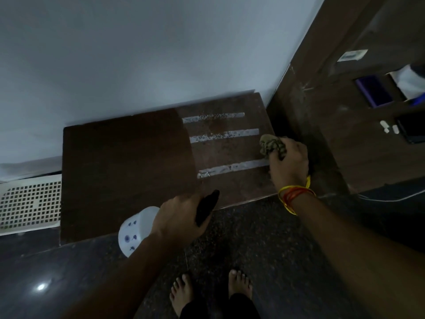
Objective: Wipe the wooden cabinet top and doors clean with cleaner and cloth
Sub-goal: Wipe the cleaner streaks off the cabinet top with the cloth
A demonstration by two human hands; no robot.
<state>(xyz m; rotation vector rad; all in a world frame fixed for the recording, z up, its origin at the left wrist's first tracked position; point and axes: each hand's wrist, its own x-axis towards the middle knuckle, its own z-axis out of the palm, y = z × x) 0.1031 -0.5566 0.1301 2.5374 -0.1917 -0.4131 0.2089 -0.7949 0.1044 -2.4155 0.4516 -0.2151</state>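
Observation:
The dark wooden cabinet top (128, 166) lies below me against a white wall. Its right part carries three pale tape strips (224, 135) with grime on them. My right hand (288, 161) grips a bunched greenish cloth (270, 143) at the top's right edge, beside the strips. My left hand (179, 216) holds a white spray bottle (135, 231) with blue marks, its black nozzle (207, 207) pointing over the front edge of the top. The cabinet doors are hidden beneath the top.
A tall brown wooden unit (322, 125) stands right of the cabinet, with a phone (411, 130) and small items on its shelf. A white perforated panel (27, 201) sits at left. My bare feet (211, 288) stand on dark speckled floor.

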